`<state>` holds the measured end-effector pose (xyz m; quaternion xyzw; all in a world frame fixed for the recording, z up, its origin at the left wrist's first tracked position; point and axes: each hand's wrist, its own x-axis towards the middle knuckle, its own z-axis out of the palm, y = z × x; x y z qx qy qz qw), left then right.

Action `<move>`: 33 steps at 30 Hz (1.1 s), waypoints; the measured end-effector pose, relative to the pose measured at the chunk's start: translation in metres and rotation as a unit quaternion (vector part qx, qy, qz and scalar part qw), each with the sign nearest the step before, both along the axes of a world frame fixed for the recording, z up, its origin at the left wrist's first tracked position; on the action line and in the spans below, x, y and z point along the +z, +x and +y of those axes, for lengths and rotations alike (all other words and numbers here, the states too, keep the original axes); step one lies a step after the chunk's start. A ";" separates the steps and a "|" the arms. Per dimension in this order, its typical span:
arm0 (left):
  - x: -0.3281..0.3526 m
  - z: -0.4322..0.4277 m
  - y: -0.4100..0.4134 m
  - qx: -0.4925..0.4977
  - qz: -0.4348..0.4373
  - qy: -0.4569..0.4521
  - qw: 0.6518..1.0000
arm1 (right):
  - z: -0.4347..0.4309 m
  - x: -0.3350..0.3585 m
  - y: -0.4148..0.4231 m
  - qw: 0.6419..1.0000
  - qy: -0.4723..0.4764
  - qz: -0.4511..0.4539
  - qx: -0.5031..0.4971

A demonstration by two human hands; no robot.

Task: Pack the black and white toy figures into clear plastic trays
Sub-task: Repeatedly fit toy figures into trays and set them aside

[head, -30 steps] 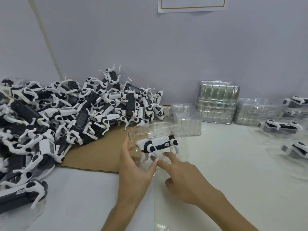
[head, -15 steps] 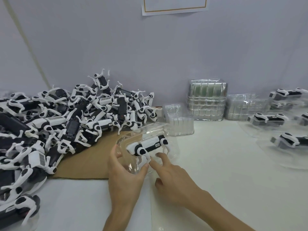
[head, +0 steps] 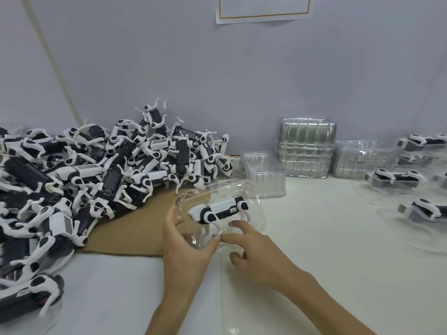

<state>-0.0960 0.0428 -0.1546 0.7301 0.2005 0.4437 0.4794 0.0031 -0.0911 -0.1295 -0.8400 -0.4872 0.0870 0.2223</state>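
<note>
Figure (head: 217, 210), its flank label (head: 233, 210) illegible, lying in a clear tray (head: 244, 192) above the counter (head: 314, 238): left hand (head: 183, 247) grips the tray, right hand (head: 254, 257) presses with a straight forefinger.

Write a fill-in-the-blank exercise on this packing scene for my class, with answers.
The left hand holds a clear tray with ____ toy figure in it.
The heap of loose figures lies to that hand's ____.
The stacks of empty trays stand by the back ____.
The heap partly rests on brown ____.
Answers: one; left; wall; cardboard.
</note>
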 end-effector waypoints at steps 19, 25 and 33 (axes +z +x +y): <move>0.005 -0.002 -0.002 0.033 0.021 0.002 0.999 | 0.000 -0.007 -0.001 0.995 -0.005 -0.100 -0.011; 0.008 0.000 -0.003 0.017 -0.001 -0.053 0.998 | -0.001 -0.003 0.001 0.990 0.048 -0.129 -0.020; 0.015 0.004 -0.005 -0.044 -0.015 -0.186 0.981 | -0.002 0.004 -0.002 0.975 0.154 -0.147 -0.061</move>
